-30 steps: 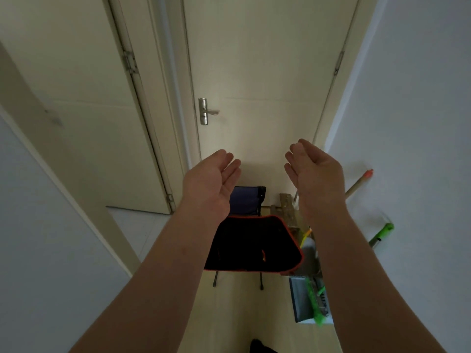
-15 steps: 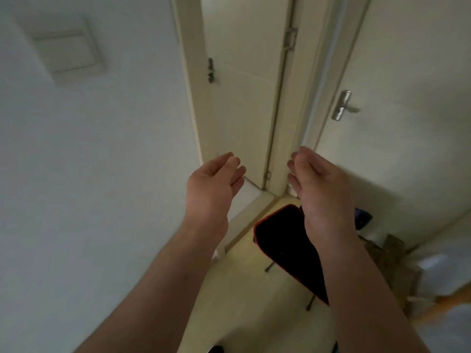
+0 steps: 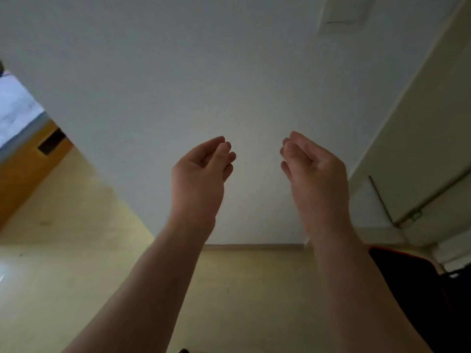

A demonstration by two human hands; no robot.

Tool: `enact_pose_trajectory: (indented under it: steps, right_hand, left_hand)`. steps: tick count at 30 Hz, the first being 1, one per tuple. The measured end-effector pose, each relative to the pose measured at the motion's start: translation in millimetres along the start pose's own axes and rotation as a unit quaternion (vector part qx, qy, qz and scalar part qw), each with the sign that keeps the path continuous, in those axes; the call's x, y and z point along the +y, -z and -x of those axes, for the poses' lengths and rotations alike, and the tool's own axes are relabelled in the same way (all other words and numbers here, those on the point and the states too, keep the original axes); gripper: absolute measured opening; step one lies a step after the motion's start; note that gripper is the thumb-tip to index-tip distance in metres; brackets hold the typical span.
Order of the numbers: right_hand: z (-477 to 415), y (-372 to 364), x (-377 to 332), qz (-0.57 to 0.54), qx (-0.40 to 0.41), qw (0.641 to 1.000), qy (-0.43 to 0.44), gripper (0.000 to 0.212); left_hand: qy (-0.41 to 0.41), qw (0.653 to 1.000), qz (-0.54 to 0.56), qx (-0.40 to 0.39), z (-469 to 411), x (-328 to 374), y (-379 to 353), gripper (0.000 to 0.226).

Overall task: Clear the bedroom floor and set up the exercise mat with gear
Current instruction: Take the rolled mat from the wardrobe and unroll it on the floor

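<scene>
Head view has swung left: the cream doors (image 3: 420,149) that faced me a second ago now sit at the right edge of the plain white wall (image 3: 178,72). My left grip (image 3: 201,174) and right grip (image 3: 316,171) stay raised before that wall, fingers loosely curled, holding nothing. The black fabric seat with orange trim (image 3: 407,289) lies at the wall's lower right. No exercise mat or gear shows, so I judge I am only turning toward the bedroom.

Left hand (image 3: 201,171), right hand (image 3: 314,171) raised empty, loosely curled, white wall (image 3: 178,72)
</scene>
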State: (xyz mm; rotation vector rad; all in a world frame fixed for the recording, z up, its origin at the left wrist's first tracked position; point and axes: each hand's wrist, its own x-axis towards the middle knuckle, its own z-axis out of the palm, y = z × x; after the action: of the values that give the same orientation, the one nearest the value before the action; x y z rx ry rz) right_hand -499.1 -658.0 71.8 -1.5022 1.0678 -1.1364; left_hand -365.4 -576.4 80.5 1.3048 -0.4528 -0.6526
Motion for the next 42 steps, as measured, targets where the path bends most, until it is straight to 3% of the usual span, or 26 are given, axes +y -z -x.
enact_pose_trajectory:
  steps: [9,17,23,30,42]
  right_hand:
    - [78,-180,-44,0.011,-0.129,0.990,0.058,0.041]
    - [158,-331,-78,0.045,-0.164,0.978,0.122,0.043]
    - [175,-419,-96,0.039,-0.179,0.976,0.114,0.044]
    - [165,-528,-101,0.060,-0.188,0.971,0.132,0.045]
    - [70,-792,-141,0.038,-0.133,0.984,0.115,0.041]
  left_hand:
    - [-0.043,0.990,0.018,0.135,2,42,190,0.023]
    - [-0.072,0.987,-0.026,0.139,-22,85,349,0.019]
    - [-0.060,0.987,-0.004,0.149,-62,112,430,0.022]
    - [-0.065,0.987,-0.010,0.144,-146,128,509,0.018]
    - [-0.087,0.988,-0.069,0.110,-374,198,652,0.019]
